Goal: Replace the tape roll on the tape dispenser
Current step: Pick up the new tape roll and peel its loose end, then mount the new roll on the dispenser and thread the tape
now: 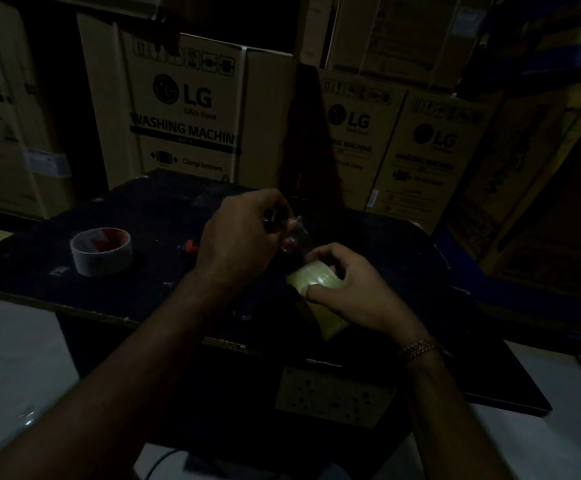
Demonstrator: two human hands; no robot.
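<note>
I'm looking into a dimly lit warehouse or appliance stockroom. Tall cardboard cartons are stacked in rows right behind the table point(116, 271), and several carry the LG logo with "WASHING MACHINE" printed below; the nearest washing machine carton point(181, 112) also shows handling symbols along its top edge and the words "Clamp bottom". More LG cartons point(424, 150) stand to the right, with further plain boxes piled above them. Blue shelving point(559, 46) rises at the far right. A used roll of packing tape point(102, 251) lies on the dark, scuffed table.
</note>
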